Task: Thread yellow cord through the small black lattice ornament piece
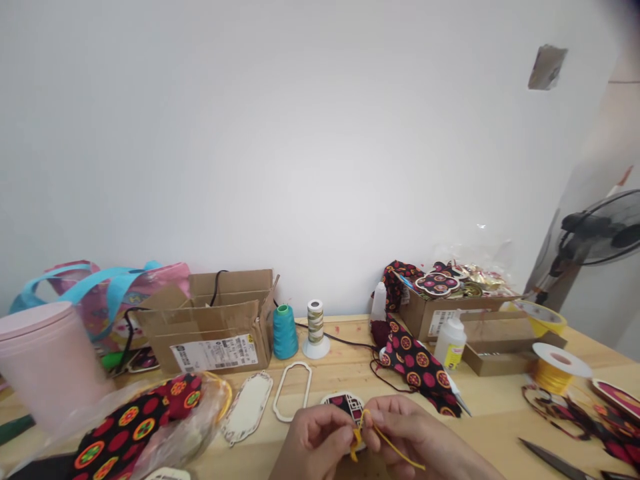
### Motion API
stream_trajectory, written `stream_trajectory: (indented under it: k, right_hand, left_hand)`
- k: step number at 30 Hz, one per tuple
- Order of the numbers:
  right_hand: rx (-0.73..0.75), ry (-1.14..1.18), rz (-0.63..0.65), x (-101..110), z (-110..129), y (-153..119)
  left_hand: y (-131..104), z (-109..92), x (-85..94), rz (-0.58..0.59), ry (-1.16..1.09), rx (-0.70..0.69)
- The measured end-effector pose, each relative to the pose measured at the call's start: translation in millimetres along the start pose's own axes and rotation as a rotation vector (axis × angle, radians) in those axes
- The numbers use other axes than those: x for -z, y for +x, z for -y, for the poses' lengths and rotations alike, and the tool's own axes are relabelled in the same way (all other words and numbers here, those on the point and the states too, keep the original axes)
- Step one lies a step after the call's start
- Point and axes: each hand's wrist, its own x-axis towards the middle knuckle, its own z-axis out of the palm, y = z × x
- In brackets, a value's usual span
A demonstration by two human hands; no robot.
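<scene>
A yellow cord [397, 450] runs between my two hands, with a loop near the fingertips and a loose end trailing down to the right. My left hand [320, 440] pinches a bunched yellow part of it. Thumb and fingers of my right hand [400, 427] close on the cord by the loop. Just behind the fingers is a small ornament with a pale lattice frame over dark patterned fabric [344, 403], partly hidden by my hands. Whether the cord is tied to it, I cannot tell.
Pale frames [293, 392] lie left of my hands, near a teal thread cone [285, 333] and a cardboard box [210, 327]. Patterned fabric [423, 367], a glue bottle [451, 343], a yellow cord spool [553, 373] and scissors [550, 459] are on the right.
</scene>
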Motion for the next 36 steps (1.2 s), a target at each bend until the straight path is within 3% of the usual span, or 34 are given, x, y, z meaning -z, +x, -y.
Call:
stream_trajectory:
  k: [7, 11, 17, 23, 27, 31, 36]
  right_hand:
    - [0.0, 0.049, 0.026, 1, -3, 2]
    - [-0.029, 0.079, -0.053, 2, -5, 2]
    - [-0.018, 0.15, -0.078, 3, -10, 6]
    - [-0.028, 0.086, -0.093, 3, -6, 5]
    - [-0.019, 0.052, -0.117, 2, -6, 4]
    - [-0.003, 0.031, -0.051, 4, -7, 6]
    - [-0.01, 0.043, 0.004, 3, -6, 8]
  left_hand:
    - [0, 2, -0.1, 0.014, 0.143, 0.021]
    - [-3, -5, -2.0, -0.054, 0.185, 0.054]
    - [-7, -15, -4.6, -0.101, 0.101, 0.081]
    - [-8, -9, -4.7, -0.187, -0.055, 0.064]
    - [-8, -14, -7.2, -0.176, -0.087, 0.082]
    - [-7, -24, -10.6, -0.175, -0.029, 0.128]
    - [-6, -21, -9.3, -0.206, -0.175, 0.14]
